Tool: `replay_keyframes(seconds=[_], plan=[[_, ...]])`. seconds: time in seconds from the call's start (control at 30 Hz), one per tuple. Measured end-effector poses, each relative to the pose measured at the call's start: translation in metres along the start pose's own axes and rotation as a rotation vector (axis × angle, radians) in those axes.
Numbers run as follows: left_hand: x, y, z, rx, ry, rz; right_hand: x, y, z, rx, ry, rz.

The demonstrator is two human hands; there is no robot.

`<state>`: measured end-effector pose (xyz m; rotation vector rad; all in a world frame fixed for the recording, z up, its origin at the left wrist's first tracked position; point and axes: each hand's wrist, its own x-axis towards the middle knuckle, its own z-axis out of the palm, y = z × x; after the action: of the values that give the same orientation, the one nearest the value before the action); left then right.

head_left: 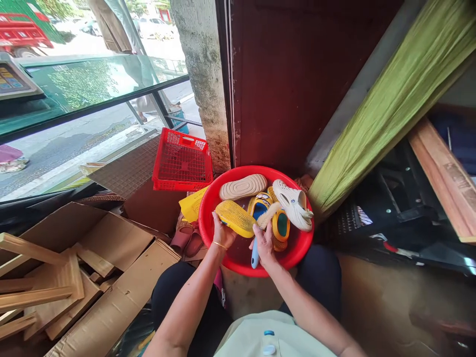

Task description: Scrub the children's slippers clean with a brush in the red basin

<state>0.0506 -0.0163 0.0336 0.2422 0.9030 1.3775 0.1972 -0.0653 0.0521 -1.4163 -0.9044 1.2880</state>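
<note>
while one red crate [182, 185] stands left, one yellow sheet [192, 204] lies beside one red basin [204, 218]; over the basin the left grip [224, 234] clasps one yellow shoe [235, 217], sole up; at least two more yellow shoes [275, 230] lie inside, near the right grip [265, 245], closed around one blue handle [255, 257]; rightmost, one white clog [286, 195] bears a badge [293, 201] too small to read.

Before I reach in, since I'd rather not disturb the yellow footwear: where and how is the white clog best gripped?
I'd take the white clog by its heel end, coming from the right, thumb inside the opening. That end lies near the red basin's right rim with the opening showing, and its left side faces the yellow slipper.
</note>
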Motion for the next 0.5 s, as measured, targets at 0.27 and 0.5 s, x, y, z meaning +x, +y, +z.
replay_keyframes(seconds=[0.27, 0.5], plan=[[0.011, 0.008, -0.006, 0.013, 0.099, 0.027, -0.007, 0.0, -0.029, -0.429, -0.241, -0.16], [0.022, 0.002, -0.011, 0.139, 0.112, -0.002, -0.009, -0.012, -0.063, -0.947, -0.481, -0.382]])
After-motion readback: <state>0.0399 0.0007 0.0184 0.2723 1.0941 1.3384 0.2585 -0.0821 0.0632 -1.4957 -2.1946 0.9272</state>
